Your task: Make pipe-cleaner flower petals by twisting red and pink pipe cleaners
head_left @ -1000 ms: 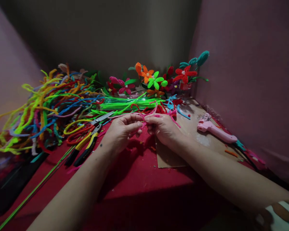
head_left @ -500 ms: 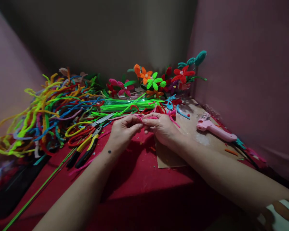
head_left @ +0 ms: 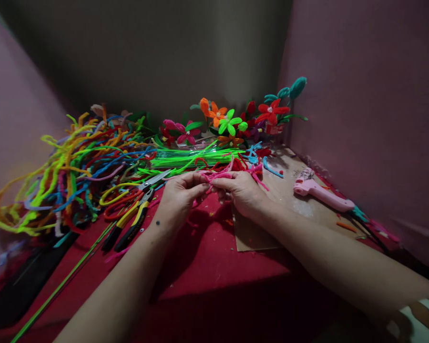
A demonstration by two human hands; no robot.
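A pink pipe cleaner (head_left: pixel 219 176) is pinched between both hands at the middle of the table. My left hand (head_left: pixel 180 193) grips it with thumb and forefinger, and my right hand (head_left: pixel 241 190) pinches it close beside, the fingertips of the two nearly touching. A loose pink end hangs below the left fingers. Just left of my left hand lie scissors (head_left: pixel 119 195) with yellow and red handles and black-and-yellow pliers (head_left: pixel 134 221). Behind my hands are bright green pipe cleaners (head_left: pixel 193 157) and red and pink pieces.
A tangled heap of coloured pipe cleaners (head_left: pixel 75 171) spreads at the left. Pipe-cleaner flowers (head_left: pixel 229 122) stand along the back. A pink glue gun (head_left: pixel 321 193) rests on brown cardboard (head_left: pixel 253 233) at the right. Thin green stems (head_left: pixel 64 283) lie at the front left.
Both hands stay close together on the pink pipe cleaner, with small finger shifts. More of its pink strand now shows below the left fingers. The view has shifted slightly.
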